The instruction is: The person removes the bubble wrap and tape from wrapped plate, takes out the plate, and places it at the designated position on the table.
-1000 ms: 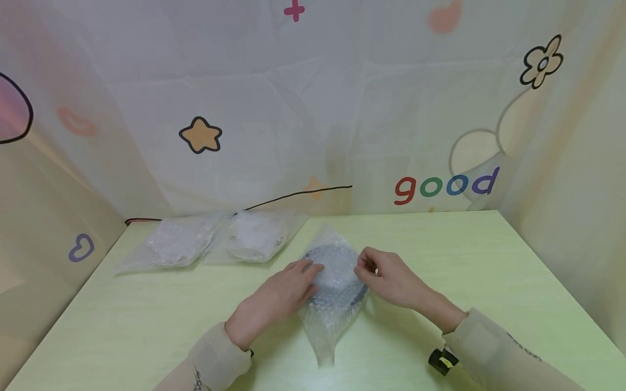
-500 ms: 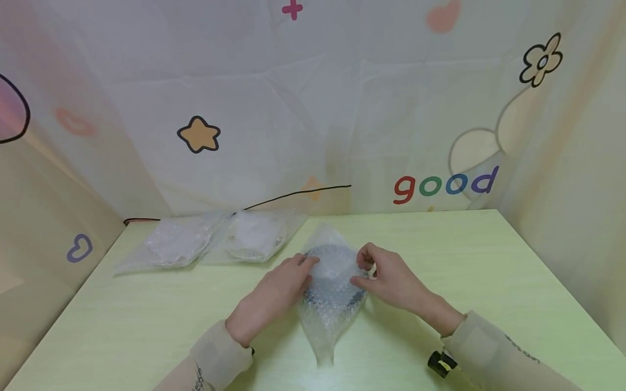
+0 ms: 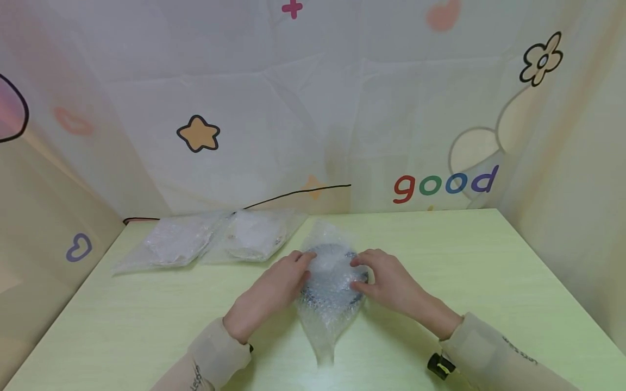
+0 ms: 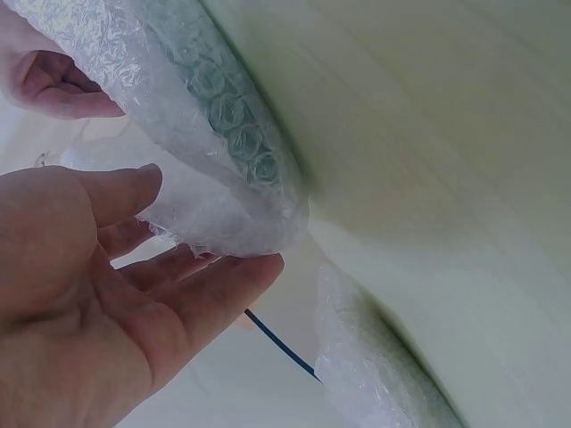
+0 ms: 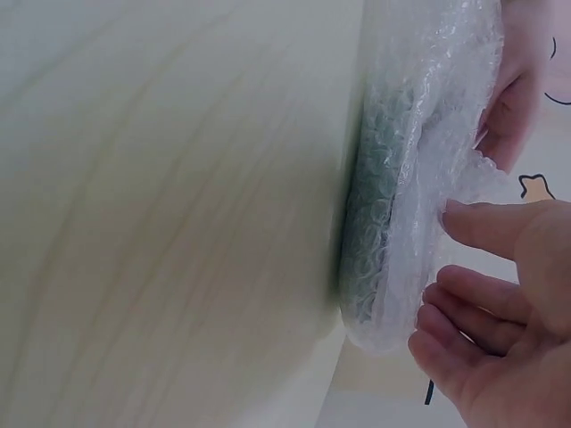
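A round, dark-rimmed object in a bubble wrap bag (image 3: 329, 282) lies flat on the table in front of me, its narrow ends pointing away and towards me. My left hand (image 3: 274, 288) rests at its left side; in the left wrist view the relaxed fingers (image 4: 223, 290) touch the edge of the wrap while the thumb stands apart. On the right side my right hand (image 3: 391, 279) touches the wrap with thumb and fingertips spread. The right wrist view shows that thumb (image 5: 486, 223) against the bag and the fingers close along its edge. What the wrap encloses is partly hidden.
Two more bubble-wrapped packages, the left one (image 3: 181, 241) and the right one (image 3: 256, 236), lie side by side at the table's back left. A printed curtain (image 3: 293, 108) stands behind the pale green table (image 3: 464, 260). A small black item (image 3: 441, 366) hangs at the right cuff.
The right hand's thumb and fingers have parted from a pinch and now spread over the right side of the wrap. My left hand has shifted slightly left towards the edge. The bag stays in place.
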`<action>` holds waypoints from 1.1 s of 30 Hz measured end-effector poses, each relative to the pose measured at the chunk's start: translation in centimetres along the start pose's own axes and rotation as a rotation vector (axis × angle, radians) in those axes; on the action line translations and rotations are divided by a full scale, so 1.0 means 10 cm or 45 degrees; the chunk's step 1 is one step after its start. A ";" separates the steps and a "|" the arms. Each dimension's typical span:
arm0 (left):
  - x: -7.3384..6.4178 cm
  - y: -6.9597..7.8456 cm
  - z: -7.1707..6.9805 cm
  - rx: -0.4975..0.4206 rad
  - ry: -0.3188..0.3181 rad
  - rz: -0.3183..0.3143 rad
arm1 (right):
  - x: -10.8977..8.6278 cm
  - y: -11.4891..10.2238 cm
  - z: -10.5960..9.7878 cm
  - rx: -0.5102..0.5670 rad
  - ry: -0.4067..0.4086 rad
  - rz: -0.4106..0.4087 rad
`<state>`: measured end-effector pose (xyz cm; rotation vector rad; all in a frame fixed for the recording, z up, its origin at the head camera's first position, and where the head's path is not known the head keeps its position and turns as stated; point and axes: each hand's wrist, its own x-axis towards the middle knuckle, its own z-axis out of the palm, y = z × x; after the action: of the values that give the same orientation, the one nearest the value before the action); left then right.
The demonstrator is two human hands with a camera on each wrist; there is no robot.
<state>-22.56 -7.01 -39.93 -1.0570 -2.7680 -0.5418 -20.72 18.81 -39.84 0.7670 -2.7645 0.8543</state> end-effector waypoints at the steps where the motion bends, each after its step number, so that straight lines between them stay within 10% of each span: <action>1: 0.00 0.00 -0.01 -0.008 0.001 0.000 | 0.00 0.00 0.00 -0.002 -0.004 -0.016; 22: 0.01 -0.12 -0.09 -0.072 0.115 0.051 | -0.05 0.04 0.00 -0.091 -0.255 -0.211; 33: 0.02 -0.20 -0.12 -0.166 0.057 -0.088 | -0.05 -0.03 0.01 -0.227 -0.376 -0.234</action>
<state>-24.05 -8.69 -39.30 -0.9644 -2.7712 -0.7549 -20.11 18.70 -39.93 1.1724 -2.9039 0.4861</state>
